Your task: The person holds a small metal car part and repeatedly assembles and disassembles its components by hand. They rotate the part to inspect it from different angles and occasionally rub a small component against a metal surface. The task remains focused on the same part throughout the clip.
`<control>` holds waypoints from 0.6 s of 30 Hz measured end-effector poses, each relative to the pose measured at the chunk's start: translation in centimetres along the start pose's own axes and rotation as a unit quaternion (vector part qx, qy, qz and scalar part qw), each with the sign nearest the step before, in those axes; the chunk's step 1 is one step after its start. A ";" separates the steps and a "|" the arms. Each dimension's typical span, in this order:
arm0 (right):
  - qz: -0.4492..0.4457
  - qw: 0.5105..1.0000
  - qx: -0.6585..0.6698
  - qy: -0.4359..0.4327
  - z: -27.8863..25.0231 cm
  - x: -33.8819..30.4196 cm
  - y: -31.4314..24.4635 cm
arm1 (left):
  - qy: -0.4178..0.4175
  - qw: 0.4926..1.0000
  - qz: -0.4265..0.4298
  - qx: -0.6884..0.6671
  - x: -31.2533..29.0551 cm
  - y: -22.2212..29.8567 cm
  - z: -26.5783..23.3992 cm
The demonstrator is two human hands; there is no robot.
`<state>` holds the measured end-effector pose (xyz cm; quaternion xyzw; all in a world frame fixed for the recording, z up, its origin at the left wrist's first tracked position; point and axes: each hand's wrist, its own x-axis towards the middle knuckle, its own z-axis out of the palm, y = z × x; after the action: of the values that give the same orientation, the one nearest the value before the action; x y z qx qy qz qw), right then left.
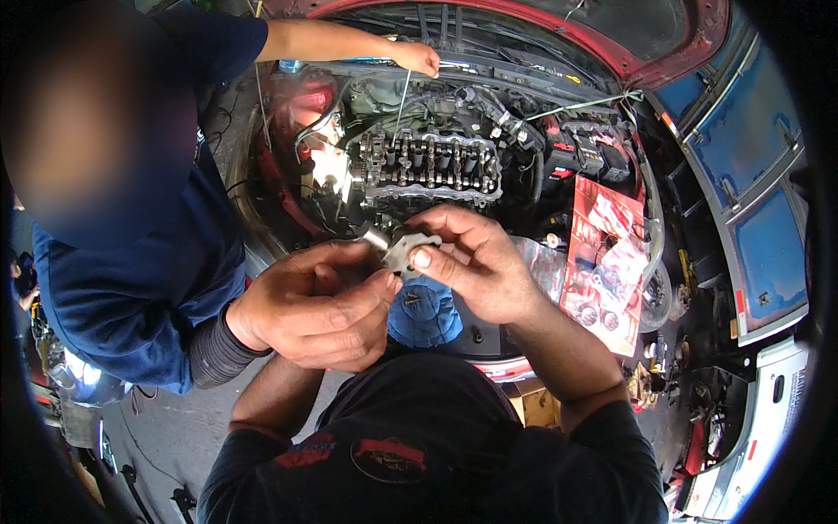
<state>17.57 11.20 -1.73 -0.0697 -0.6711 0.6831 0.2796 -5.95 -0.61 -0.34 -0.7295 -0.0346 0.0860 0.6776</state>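
Observation:
My right hand pinches a small grey metal part with a lobed edge between thumb and fingers, over the open engine bay. A co-worker's hand, with a dark grey sleeve at its wrist, comes in from the left, and its thumb touches the same part. My left forearm rises from below. My left hand sits curled under the co-worker's hand and is mostly hidden by it, so I cannot see what it holds.
The exposed cylinder head with its valve gear lies just beyond the hands. The co-worker in a blue shirt stands at left, their other hand holding a thin rod at the raised red bonnet. A red parts packet lies right; a blue cloth lies below.

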 end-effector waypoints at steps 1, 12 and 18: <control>0.014 0.999 0.038 0.019 -0.2 -0.1 0.2 | -0.007 1.000 -0.007 -0.007 -0.1 0.4 0.0; 0.042 0.988 0.076 0.126 -0.6 -2.3 -0.3 | -0.319 -0.003 0.677 0.663 7.6 7.8 1.3; 0.040 0.993 0.030 0.109 0.1 -3.1 -1.9 | -0.342 -0.171 0.713 0.588 8.4 4.4 0.7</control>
<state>20.69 9.52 -0.73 -0.1625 -0.6121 0.7021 0.3256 1.90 1.14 -5.39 -0.5281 -0.3447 -0.7380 -0.2400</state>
